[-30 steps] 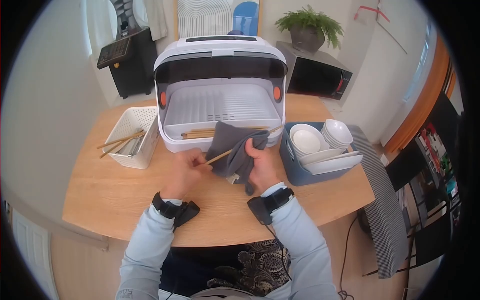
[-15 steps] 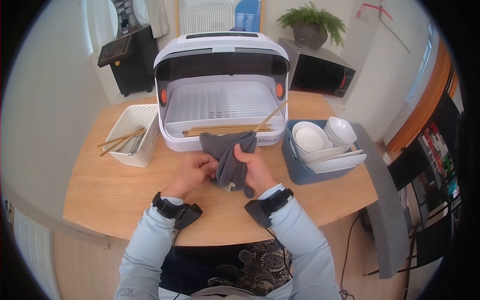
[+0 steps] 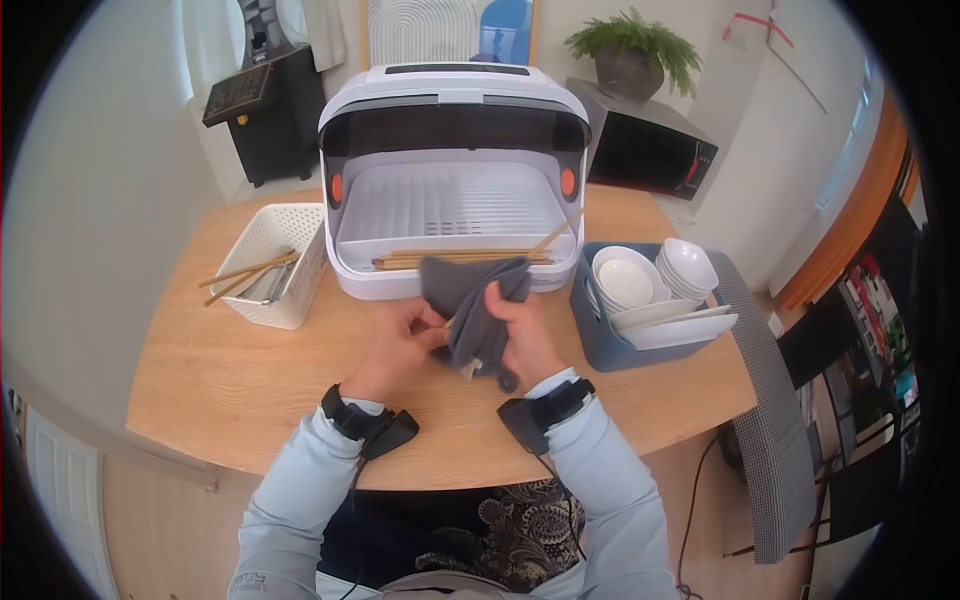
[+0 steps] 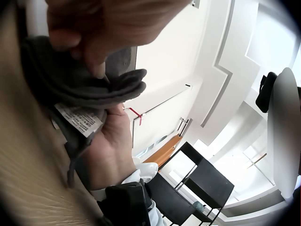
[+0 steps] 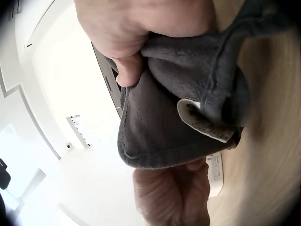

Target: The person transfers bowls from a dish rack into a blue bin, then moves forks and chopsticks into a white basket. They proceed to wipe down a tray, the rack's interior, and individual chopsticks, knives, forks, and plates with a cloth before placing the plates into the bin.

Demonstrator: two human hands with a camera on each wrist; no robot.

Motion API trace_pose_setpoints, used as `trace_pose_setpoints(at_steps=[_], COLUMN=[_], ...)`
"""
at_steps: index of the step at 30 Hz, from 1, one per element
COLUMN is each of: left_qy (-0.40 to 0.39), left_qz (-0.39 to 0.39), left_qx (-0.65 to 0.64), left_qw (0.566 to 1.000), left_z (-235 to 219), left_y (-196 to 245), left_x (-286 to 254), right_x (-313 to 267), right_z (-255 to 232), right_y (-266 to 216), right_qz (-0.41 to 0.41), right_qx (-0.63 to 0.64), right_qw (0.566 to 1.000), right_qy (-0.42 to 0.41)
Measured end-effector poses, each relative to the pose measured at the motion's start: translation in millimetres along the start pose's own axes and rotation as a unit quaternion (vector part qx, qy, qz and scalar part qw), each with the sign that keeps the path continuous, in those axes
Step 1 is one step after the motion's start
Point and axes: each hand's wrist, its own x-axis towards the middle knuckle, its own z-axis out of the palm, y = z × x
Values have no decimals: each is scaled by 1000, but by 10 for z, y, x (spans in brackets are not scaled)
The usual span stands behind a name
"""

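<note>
My right hand grips a folded grey cloth, its thumb on top, with the cloth wrapped about a wooden chopstick. The chopstick's far end pokes out past the cloth towards the upper right; its middle is hidden in the folds. At the cloth's left edge my left hand pinches the chopstick's near end between thumb and fingers. A white printed label hangs from the cloth in the right wrist view. Behind the cloth, several chopsticks lie along the front of a white dish cabinet with its lid up.
On the left stands a white perforated basket holding cutlery and chopsticks. To the right, a blue basin is filled with white bowls and plates. All of these stand on the wooden table.
The chopstick has slid through the cloth, out to the upper right and then partly back. My left hand has gone in to the cloth's edge and drawn slightly away again.
</note>
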Motion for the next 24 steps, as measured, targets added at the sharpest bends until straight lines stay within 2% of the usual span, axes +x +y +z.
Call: trace_pose_setpoints(at_steps=[3,6,9,12,15,16,19,24], left_qy=[23,24,117,34,-33,-53,-44,-1], left_qz=[52,36,62,11,-35,-52,-9,16], left_qx=[-2,4,-70,-144,-248,-285,-312,-309], left_qw=[998,999,989,989,968,956,949,951], left_z=[57,-108,-271,-280,-215,-204,-199,-360], left_y=[-113,76,122,207,144,106,71,166], left_x=[20,32,103,62,37,42,70,63], right_x=[-1,-60,-102,-124,-125,-128,-92,-95], right_z=[68,98,50,95,132,131,110,159], right_y=[147,-18,-184,-133,-31,-64,-42,-46], right_qz=[15,13,21,-7,-114,-81,-67,-88], right_qx=[-34,-41,-220,-332,-482,-521,-488,-445], right_qw=[999,999,974,937,851,832,854,874], right_qy=[-18,5,-59,-113,-173,-174,-168,-173])
